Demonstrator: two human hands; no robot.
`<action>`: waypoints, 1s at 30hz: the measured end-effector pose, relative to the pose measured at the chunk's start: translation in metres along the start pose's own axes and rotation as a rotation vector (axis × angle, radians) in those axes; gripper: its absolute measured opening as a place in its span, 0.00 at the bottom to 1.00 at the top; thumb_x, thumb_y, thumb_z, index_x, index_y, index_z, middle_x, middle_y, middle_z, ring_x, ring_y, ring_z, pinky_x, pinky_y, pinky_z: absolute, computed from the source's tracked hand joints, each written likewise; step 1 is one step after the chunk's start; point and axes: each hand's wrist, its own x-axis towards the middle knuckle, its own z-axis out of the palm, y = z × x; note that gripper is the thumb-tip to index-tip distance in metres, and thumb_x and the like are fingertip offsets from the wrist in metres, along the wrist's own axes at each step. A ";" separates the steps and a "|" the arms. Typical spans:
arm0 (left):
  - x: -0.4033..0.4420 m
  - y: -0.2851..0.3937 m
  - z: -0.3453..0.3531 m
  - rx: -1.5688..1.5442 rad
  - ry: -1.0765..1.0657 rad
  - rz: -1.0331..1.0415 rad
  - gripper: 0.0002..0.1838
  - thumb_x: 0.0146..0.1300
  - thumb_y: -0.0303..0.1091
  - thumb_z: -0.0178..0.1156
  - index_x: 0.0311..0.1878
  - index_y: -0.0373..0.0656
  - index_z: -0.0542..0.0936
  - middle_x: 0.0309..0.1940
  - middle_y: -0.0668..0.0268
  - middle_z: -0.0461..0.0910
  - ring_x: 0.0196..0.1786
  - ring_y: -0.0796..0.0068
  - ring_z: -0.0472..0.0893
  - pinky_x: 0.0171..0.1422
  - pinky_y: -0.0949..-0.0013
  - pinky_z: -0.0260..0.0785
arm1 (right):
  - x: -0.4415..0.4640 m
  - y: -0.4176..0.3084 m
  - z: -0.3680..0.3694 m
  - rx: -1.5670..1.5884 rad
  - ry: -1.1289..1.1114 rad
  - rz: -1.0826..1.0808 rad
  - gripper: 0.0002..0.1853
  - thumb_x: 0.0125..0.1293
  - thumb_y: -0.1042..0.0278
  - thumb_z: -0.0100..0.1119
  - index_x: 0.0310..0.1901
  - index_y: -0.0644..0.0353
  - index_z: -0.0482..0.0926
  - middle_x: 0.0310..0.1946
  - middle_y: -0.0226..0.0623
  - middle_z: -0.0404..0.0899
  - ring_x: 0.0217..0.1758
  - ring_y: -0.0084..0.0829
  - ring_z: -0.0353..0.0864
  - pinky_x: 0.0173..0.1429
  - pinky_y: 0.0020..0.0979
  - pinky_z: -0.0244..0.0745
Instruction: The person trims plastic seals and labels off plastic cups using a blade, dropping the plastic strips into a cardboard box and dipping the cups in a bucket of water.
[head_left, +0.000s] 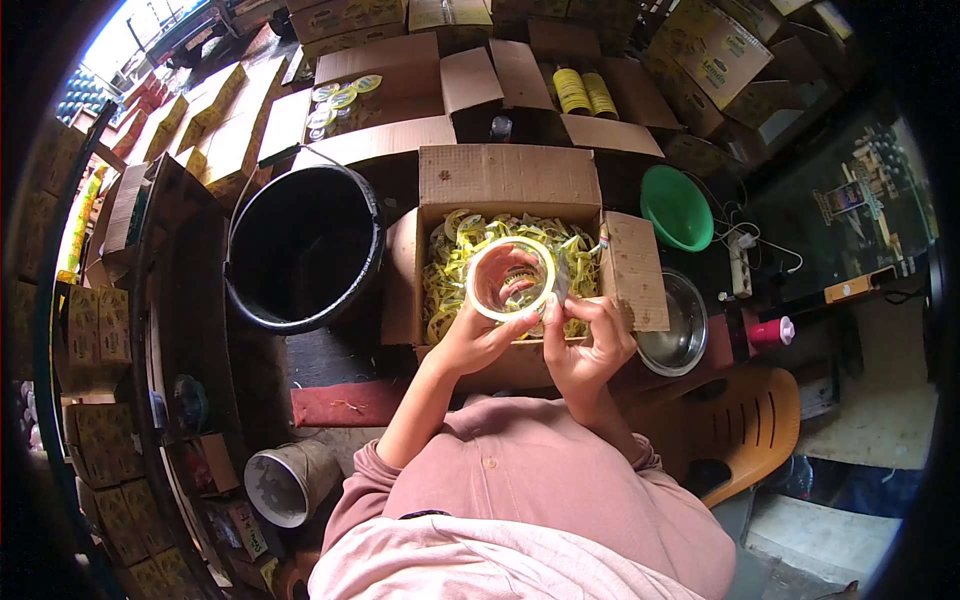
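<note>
A clear round plastic tub (483, 262) with a pale yellow rim is tilted, its mouth facing me, above an open cardboard box (508, 175). My left hand (475, 338) is closed around the tub's lower left side, thumb along the rim. At the lower right of the rim, the thumb and forefinger of my right hand (588, 345) are pinched together. A greyish see-through patch shows beside those fingertips; I cannot make out what it is. Below, the box holds a heap of crumpled yellow-and-clear plastic pieces (448, 262), partly hidden by the tub and my hands.
A black bucket (372, 225) stands left of the box. To the right are a green bowl (678, 208), a metal bowl (675, 325), a power strip (740, 268) and a pink spool (768, 333). Behind, another carton holds yellow-lidded tubs (343, 97). An orange chair (745, 420) stands at right.
</note>
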 end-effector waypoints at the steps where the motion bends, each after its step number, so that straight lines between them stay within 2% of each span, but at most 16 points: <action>1: 0.000 0.000 0.000 0.010 -0.002 0.000 0.38 0.51 0.22 0.62 0.63 0.42 0.51 0.55 0.60 0.60 0.61 0.69 0.62 0.62 0.63 0.57 | 0.000 0.000 0.000 -0.007 -0.002 0.000 0.05 0.48 0.78 0.63 0.27 0.62 0.76 0.23 0.36 0.78 0.25 0.30 0.79 0.29 0.26 0.73; 5: -0.002 0.000 -0.002 0.139 -0.014 0.009 0.39 0.51 0.23 0.62 0.63 0.41 0.51 0.56 0.59 0.60 0.61 0.68 0.62 0.62 0.62 0.58 | 0.000 -0.002 0.002 -0.021 0.021 0.022 0.06 0.44 0.78 0.64 0.25 0.62 0.75 0.21 0.36 0.75 0.23 0.33 0.76 0.29 0.27 0.70; 10: -0.004 0.001 -0.003 0.274 -0.055 0.028 0.39 0.50 0.25 0.64 0.62 0.40 0.52 0.55 0.58 0.61 0.60 0.67 0.63 0.62 0.62 0.59 | 0.003 0.005 0.002 -0.032 0.019 0.005 0.07 0.43 0.81 0.63 0.26 0.64 0.76 0.21 0.36 0.75 0.23 0.31 0.76 0.29 0.26 0.69; 13: -0.004 0.007 -0.004 0.280 -0.112 -0.005 0.38 0.50 0.24 0.64 0.62 0.39 0.53 0.55 0.59 0.61 0.60 0.67 0.64 0.62 0.63 0.59 | 0.007 0.011 -0.001 0.032 -0.011 -0.016 0.07 0.44 0.83 0.62 0.27 0.64 0.76 0.21 0.36 0.76 0.23 0.29 0.77 0.28 0.25 0.70; 15: -0.001 0.009 -0.007 0.160 -0.123 -0.019 0.39 0.50 0.23 0.63 0.62 0.40 0.53 0.56 0.59 0.61 0.59 0.68 0.64 0.61 0.63 0.59 | 0.008 0.011 -0.003 0.096 -0.049 0.015 0.07 0.46 0.81 0.63 0.29 0.63 0.77 0.22 0.37 0.77 0.23 0.29 0.79 0.28 0.25 0.72; 19: -0.002 0.008 -0.007 0.020 -0.082 -0.070 0.39 0.50 0.22 0.63 0.63 0.40 0.52 0.56 0.60 0.60 0.59 0.68 0.64 0.60 0.64 0.59 | 0.005 0.008 -0.003 0.106 -0.030 0.055 0.07 0.46 0.81 0.63 0.28 0.64 0.76 0.22 0.36 0.77 0.23 0.27 0.78 0.28 0.24 0.71; 25: -0.001 0.010 -0.007 0.015 -0.070 -0.050 0.39 0.50 0.23 0.62 0.63 0.40 0.52 0.56 0.60 0.61 0.59 0.68 0.63 0.61 0.63 0.58 | 0.003 0.005 -0.003 0.064 -0.058 0.031 0.07 0.44 0.82 0.63 0.26 0.65 0.75 0.21 0.37 0.76 0.22 0.28 0.76 0.27 0.25 0.69; 27: -0.003 0.009 -0.008 0.101 -0.104 -0.053 0.39 0.49 0.24 0.63 0.62 0.40 0.53 0.56 0.60 0.61 0.59 0.68 0.64 0.61 0.64 0.58 | 0.005 0.005 -0.003 0.042 -0.054 0.025 0.07 0.44 0.82 0.63 0.26 0.64 0.75 0.20 0.37 0.76 0.22 0.29 0.76 0.28 0.25 0.69; 30: -0.004 0.009 -0.013 0.137 -0.128 -0.059 0.38 0.47 0.26 0.63 0.62 0.39 0.55 0.55 0.59 0.63 0.59 0.68 0.64 0.61 0.65 0.58 | 0.007 0.010 -0.004 0.065 -0.072 -0.013 0.09 0.46 0.82 0.63 0.31 0.62 0.78 0.21 0.35 0.75 0.22 0.28 0.77 0.27 0.25 0.71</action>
